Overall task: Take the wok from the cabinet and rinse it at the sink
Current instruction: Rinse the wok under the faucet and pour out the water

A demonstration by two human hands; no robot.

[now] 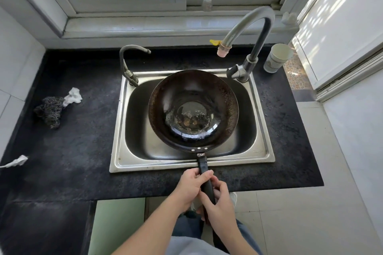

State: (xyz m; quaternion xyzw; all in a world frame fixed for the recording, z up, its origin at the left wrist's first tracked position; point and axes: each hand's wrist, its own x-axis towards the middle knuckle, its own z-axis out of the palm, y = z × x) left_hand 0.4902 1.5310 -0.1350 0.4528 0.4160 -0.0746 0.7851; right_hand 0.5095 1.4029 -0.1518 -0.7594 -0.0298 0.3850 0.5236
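Observation:
A dark, worn wok [192, 107] hangs over the steel sink [120, 130], with a little water and brown residue pooled in its bottom. Its black handle [204, 170] reaches toward me over the sink's front rim. My left hand [191, 186] grips the handle from the left. My right hand [219, 203] holds the handle's end just behind it. The tall curved faucet [255, 27] rises at the sink's back right, its pink-tipped spout [222, 50] above the wok's far right rim. No water runs from it.
A smaller tap [128, 62] stands at the sink's back left. On the black counter [72, 141] lie a steel scourer [50, 111] with a white rag [73, 96] and another rag [16, 161] at the left. A paper cup [277, 58] stands at the right.

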